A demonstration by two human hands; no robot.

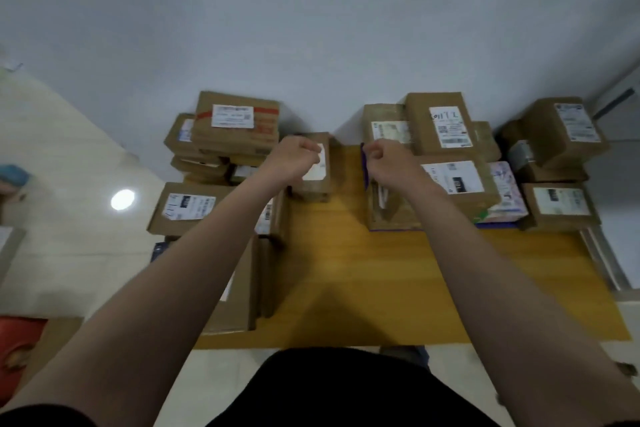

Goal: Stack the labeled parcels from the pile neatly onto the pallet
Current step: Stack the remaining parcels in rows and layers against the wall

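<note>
**Both fists over the middle parcels**

My left hand is curled into a fist above a small brown cardboard parcel with a white label. That parcel sits at the far edge of the flat yellow wooden pallet. My right hand is balled up the same way over a flat brown parcel with a purple edge. Its knuckles are just beside that purple rim (whether they touch it I cannot tell). I see nothing gripped in either fist.

To my left rises a stack of brown cardboard boxes, topped by a box crossed with red tape. Nearer me on that side lies a wide flat carton with a white label, partly under my forearm.

To my right the parcels crowd together. A tall brown box with handwriting on its label stands at the back, and a broad brown box with a printed label lies just in front of it. A pastel-patterned packet is just beside that one. Further right are two more brown boxes, an upper labeled box and a lower labeled box.
</note>
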